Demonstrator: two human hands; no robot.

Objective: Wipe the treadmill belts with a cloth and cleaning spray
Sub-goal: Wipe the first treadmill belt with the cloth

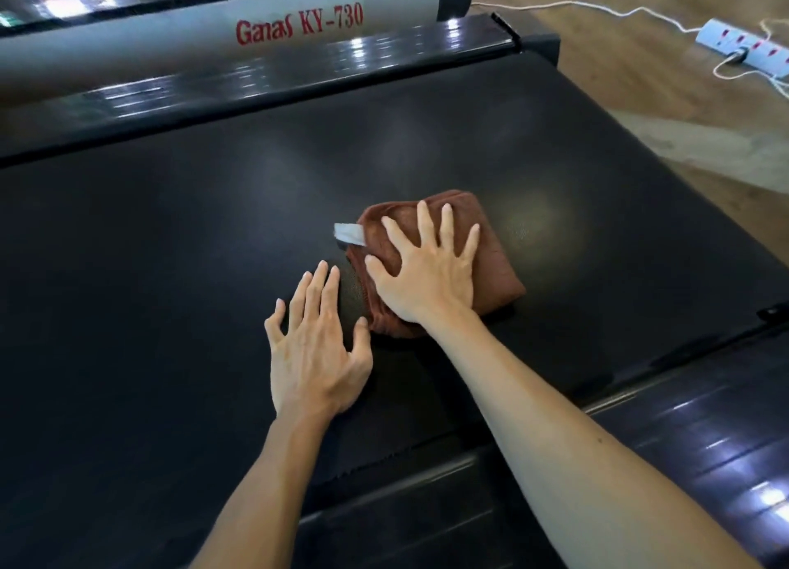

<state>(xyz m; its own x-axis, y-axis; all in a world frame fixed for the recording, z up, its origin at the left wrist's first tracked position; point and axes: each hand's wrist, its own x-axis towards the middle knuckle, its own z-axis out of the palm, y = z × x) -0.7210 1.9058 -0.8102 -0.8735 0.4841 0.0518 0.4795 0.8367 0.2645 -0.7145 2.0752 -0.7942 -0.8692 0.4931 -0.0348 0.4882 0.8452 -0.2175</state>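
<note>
Black treadmill belt [170, 248] under brown cloth [491, 248], right hand [427, 269] spread flat atop; left hand [316, 346] spread beside.

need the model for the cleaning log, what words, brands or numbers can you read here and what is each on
"Ganas KY-730": red lettering on the grey treadmill tube beyond the belt.
White tag on the brown cloth under the right hand: no print readable.
Power strip on the floor: red marks only, too small to read.
</note>
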